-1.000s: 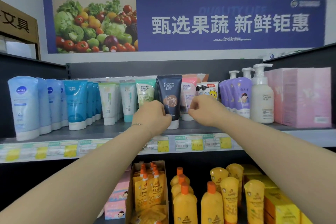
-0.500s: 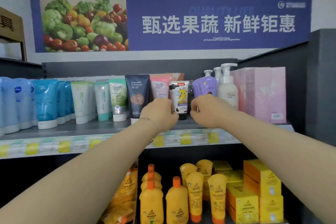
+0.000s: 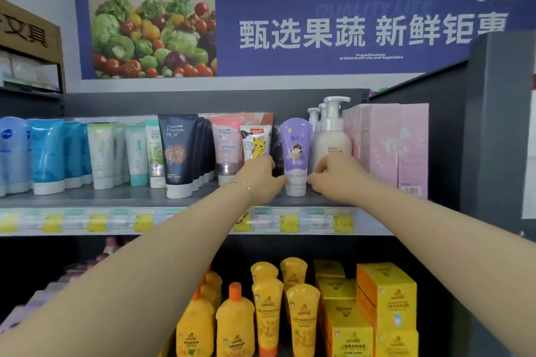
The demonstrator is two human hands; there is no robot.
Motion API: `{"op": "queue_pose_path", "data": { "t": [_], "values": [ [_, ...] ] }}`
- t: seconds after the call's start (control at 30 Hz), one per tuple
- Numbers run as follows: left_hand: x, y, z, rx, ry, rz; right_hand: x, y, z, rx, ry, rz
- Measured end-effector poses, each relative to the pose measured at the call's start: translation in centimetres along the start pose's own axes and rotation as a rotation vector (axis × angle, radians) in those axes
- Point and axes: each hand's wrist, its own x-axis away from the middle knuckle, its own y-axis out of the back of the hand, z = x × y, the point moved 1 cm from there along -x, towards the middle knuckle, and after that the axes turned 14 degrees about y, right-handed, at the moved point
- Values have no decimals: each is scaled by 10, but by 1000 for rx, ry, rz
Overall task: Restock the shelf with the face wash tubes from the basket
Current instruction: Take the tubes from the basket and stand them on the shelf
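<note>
One purple tube [image 3: 295,151] upright near the shelf [image 3: 116,198] front edge; left hand [image 3: 258,180] and right hand [image 3: 333,178] curled beside it, grips unclear.

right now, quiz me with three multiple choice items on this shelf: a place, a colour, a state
1. Where does the purple tube stand? A in a basket; B just left of the white pump bottle; C on the floor.
2. What colour are the lower tubes? A yellow; B green; C black.
3. How is the purple tube posed? A lying flat; B hanging; C upright on its cap.
B: the bottle is its right-hand neighbour. A: their bodies are yellow. C: its white cap rests on the shelf.
</note>
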Motion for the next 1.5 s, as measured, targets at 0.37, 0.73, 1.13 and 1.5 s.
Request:
{"op": "queue_pose_path", "data": {
  "t": [0.37, 0.73, 1.13, 1.5],
  "values": [
    [-27, -25, -9, 130, -48, 122, -31, -22, -21, -168, -69, 30],
    [-34, -27, -8, 390, -104, 302, -41, -29, -13, -318, -47, 74],
    [-41, -32, -4, 422, -127, 294, -45, -41, -26, -234, 22, -18],
    [-37, -31, -6, 387, -159, 280, -37, -39, -23, -93, 24, -67]
  ]
}}
